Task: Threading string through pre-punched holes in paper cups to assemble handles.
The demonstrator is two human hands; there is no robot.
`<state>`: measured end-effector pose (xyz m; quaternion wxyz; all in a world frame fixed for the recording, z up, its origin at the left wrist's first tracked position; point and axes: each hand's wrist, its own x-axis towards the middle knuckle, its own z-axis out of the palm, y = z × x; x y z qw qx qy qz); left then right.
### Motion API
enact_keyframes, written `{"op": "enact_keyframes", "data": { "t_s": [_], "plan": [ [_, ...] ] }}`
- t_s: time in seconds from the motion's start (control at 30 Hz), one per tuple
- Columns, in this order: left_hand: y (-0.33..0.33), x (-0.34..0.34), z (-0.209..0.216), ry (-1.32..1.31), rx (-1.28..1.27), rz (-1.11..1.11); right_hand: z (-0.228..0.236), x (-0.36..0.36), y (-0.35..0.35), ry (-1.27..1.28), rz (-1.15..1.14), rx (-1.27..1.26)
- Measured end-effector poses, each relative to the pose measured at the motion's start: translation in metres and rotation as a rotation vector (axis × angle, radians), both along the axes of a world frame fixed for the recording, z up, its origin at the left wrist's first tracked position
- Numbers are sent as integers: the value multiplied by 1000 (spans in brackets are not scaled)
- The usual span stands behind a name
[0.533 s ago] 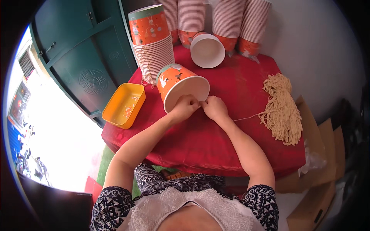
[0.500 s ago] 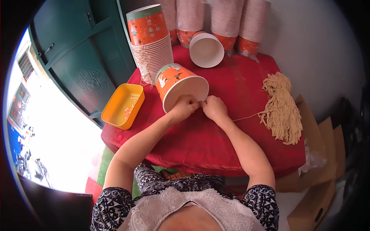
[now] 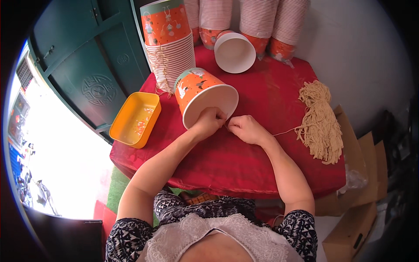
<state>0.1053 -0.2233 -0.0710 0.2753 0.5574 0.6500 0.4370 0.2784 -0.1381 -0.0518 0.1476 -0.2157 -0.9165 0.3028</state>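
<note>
Handling zone: an orange printed paper tub [image 3: 196, 89] with a pale green base band and white lining is found lying on its side on a red cloth-covered table [image 3: 262, 170], its mouth turned toward the person.
Left hand [image 3: 208, 122]: the fingers are curled narrow at the lower rim, partly within the mouth; whether tub wall or cord is pinched cannot be told.
Right hand [image 3: 246, 129]: the fingertips are drawn together just beside the rim, apparently on a thin cream cord [image 3: 286, 132].
Loose hank of cream yarn [image 3: 321, 124]: placed at the table's right; the cord is traced from it to the right wrist.
Rim progress: cord work is judged under way; no finished fastening is made out.
Corded side: cream strands [image 3: 162, 65] are seen along a tall stack of nested orange tubs [image 3: 176, 61]; this portion is judged done, tentatively.
Uncorded side: no cord is made out on a white-lined orange tub [image 3: 235, 52] on its side or on the stacks of nested tubs behind [image 3: 257, 19]; these are judged left over.
Obscured: the left fingertips and the cord's course past the right wrist are hidden; the rear stacks are cut off above; bits in an open yellow plastic box [image 3: 122, 124] are too small to identify.
</note>
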Motion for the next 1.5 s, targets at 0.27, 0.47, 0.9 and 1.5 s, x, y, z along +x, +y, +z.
{"op": "enact_keyframes", "data": {
  "t_s": [0.27, 0.47, 0.9, 1.5],
  "plan": [
    [-7, 9, 11, 160, 12, -87, -3, -4, 1, 324, -119, -467],
    [-6, 12, 3, 221, 151, 42, -1, -6, -3, 422, -42, -352],
    [0, 2, -2, 53, 78, -40, -8, -7, -5, 375, -90, 445],
    [-2, 1, 0, 10, 107, -72, -21, -16, 1, 396, -114, 232]
  ]
}}
